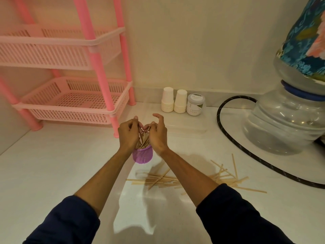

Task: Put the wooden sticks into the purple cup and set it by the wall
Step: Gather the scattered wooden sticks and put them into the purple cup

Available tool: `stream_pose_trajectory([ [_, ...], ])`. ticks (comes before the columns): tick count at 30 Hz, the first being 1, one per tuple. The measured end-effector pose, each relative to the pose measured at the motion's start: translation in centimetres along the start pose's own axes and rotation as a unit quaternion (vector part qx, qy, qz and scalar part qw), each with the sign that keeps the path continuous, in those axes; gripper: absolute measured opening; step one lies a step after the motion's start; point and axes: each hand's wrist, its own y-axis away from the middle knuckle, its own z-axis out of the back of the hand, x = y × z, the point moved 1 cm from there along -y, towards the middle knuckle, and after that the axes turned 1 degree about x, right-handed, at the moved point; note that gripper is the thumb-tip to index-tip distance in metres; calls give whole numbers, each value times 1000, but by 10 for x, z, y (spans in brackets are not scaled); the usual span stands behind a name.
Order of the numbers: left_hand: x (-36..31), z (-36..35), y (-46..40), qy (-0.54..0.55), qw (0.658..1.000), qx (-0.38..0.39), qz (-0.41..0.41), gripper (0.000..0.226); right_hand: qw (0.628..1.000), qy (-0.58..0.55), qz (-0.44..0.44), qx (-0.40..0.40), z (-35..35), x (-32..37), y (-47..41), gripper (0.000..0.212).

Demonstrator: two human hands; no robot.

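A small purple mesh cup (142, 155) stands upright on the white counter, between my wrists. A bundle of wooden sticks (143, 140) rises out of it. My left hand (128, 133) curls round the tops of the sticks from the left. My right hand (157, 132) pinches the stick tops from the right, its index finger lifted. Several loose wooden sticks (193, 178) lie scattered on the counter in front of the cup and to the right, partly under my right forearm.
A pink plastic rack (73, 101) stands at the back left. Two stacks of white paper cups (174, 102) and a small jar (195, 104) sit by the wall. A large water bottle (284, 120) and a black hose (226, 131) fill the right side.
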Motion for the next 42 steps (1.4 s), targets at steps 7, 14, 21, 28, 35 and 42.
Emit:
stream_pose_trajectory([
  [7,-6,8,14,-145,987,6,-61,39,994,108,6,26,21,8,1,42],
  [14,-39,4,46,-212,935,-8,-285,26,995,95,40,4,80,7,8,34],
  [21,-9,-24,123,-371,854,227,-287,53,947,294,15,129,160,-24,37,32],
  [28,26,-31,144,-524,789,295,-123,105,774,591,-60,218,222,-39,72,73],
  [35,31,-39,145,-450,804,368,-129,48,736,637,-82,216,248,-50,102,64],
  [42,22,-55,153,-391,833,372,-120,44,786,565,-1,251,246,-54,111,46],
])
